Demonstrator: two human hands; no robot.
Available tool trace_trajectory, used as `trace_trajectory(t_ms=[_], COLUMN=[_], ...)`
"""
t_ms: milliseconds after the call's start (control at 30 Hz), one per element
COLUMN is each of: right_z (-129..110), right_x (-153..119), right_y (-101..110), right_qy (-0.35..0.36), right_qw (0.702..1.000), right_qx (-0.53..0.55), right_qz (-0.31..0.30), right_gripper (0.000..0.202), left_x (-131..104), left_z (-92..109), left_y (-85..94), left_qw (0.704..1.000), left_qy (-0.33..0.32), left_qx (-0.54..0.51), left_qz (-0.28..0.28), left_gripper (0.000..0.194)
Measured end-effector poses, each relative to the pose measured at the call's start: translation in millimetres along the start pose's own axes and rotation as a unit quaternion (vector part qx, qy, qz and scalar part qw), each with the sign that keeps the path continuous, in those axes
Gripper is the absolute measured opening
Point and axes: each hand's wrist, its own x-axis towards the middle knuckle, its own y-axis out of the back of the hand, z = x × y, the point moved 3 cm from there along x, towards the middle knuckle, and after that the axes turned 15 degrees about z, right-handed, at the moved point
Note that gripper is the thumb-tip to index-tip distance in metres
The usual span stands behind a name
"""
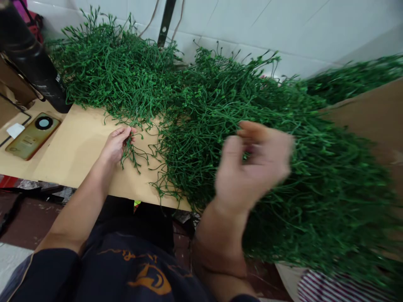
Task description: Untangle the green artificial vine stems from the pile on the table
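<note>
A small green sprig (134,153) of thin, branching artificial stems lies pinched between the fingers of the left hand (116,144), resting on the tan board (82,142) at about nine o'clock from the middle of the view. It looks very light, springy and wiry rather than brittle; the fine tips would likely snag on their neighbours, so the firmer gathered base near the fingers seems the best place to hold it. At three o'clock from the sprig, the right hand (252,167) is raised and blurred over the large heap of green stems (283,159); its fingers are curled, but whether they grip anything I cannot tell. A second heap (110,67) fills the board's far side at about eleven o'clock. The board is smooth, flat cardboard, so stems should slide on it easily. At its nine o'clock edge lies a gold phone (33,135), with a dark bottle (34,63) standing just beyond it. A white tiled wall (283,25) backs the scene at twelve o'clock, and brown cardboard (371,113) rises at three o'clock.
</note>
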Motion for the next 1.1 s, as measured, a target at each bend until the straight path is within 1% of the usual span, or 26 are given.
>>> trace_trajectory(t_ms=[33, 67, 100, 133, 200, 267, 333, 400, 433, 600, 700, 767, 800, 867, 900, 933, 967, 1000, 1033, 1100], right_z=[-8, -16, -23, -29, -34, -33, -29, -28, -29, -38, -40, -51, -60, -84, -93, -100, -100, -95, -85, -53], right_x=[-12, -26, -40, -52, -69, -76, -77, -75, -75, -81, -84, -85, -85, -84, -83, -78, -72, -63, -52, -29], right_y=[-14, -30, -45, -58, -78, -87, -88, -85, -83, -82, -79, -70, -63, -47, -39, -34, -30, -29, -28, -26], right_qy=[-0.008, -0.010, -0.010, -0.010, -0.016, -0.033, -0.051, -0.051, -0.038, 0.072, 0.093, 0.110, 0.128, 0.172, 0.190, 0.199, 0.194, 0.176, 0.147, 0.075], right_qw=[0.997, 0.988, 0.976, 0.965, 0.947, 0.941, 0.942, 0.946, 0.948, 0.952, 0.953, 0.950, 0.940, 0.903, 0.882, 0.873, 0.878, 0.897, 0.922, 0.967], right_qx=[0.024, 0.054, 0.085, 0.110, 0.140, 0.135, 0.105, 0.077, 0.074, 0.115, 0.115, 0.153, 0.193, 0.288, 0.325, 0.339, 0.330, 0.298, 0.248, 0.123], right_qz=[-0.072, -0.144, -0.198, -0.239, -0.289, -0.308, -0.315, -0.312, -0.308, -0.275, -0.264, -0.249, -0.250, -0.269, -0.283, -0.289, -0.287, -0.277, -0.259, -0.208], right_gripper=[0.025, 0.027, 0.029, 0.030, 0.027, 0.028, 0.031, 0.033, 0.034, 0.035, 0.034, 0.030, 0.027, 0.021, 0.018, 0.017, 0.017, 0.018, 0.019, 0.020], left_x=[-2, -4, -6, -8, -12, -12, -9, -5, -4, -3, -3, 3, 6, 14, 16, 18, 18, 16, 15, 11], left_z=[-1, -1, -2, -3, -5, -6, -6, -5, -5, -8, -10, -9, -7, -2, 1, 3, 4, 4, 4, 1], left_y=[-1.6, -3.0, -4.1, -4.8, -5.4, -5.7, -5.8, -6.1, -6.5, -9.9, -10.8, -7.3, -3.9, 4.2, 7.5, 9.4, 10.2, 10.5, 10.6, 11.1], left_qw=[1.000, 1.000, 0.999, 0.999, 0.998, 0.997, 0.997, 0.998, 0.998, 0.998, 0.998, 0.999, 0.999, 0.995, 0.993, 0.993, 0.994, 0.994, 0.993, 0.987], left_qy=[0.000, 0.000, 0.002, 0.006, 0.017, 0.024, 0.021, 0.022, 0.026, 0.036, 0.037, 0.036, 0.038, 0.034, 0.031, 0.034, 0.042, 0.056, 0.077, 0.121], left_qx=[0.007, 0.012, 0.014, 0.014, 0.015, 0.014, 0.010, 0.015, 0.022, 0.035, 0.041, 0.027, 0.004, -0.057, -0.082, -0.094, -0.096, -0.092, -0.091, -0.106], left_qz=[-0.012, -0.024, -0.034, -0.042, -0.060, -0.073, -0.071, -0.055, -0.049, -0.039, -0.028, 0.009, 0.036, 0.079, 0.082, 0.066, 0.040, 0.017, -0.001, -0.011], left_gripper=[0.014, 0.014, 0.014, 0.013, 0.014, 0.014, 0.014, 0.014, 0.015, 0.021, 0.022, 0.023, 0.024, 0.024, 0.023, 0.022, 0.021, 0.021, 0.022, 0.024])
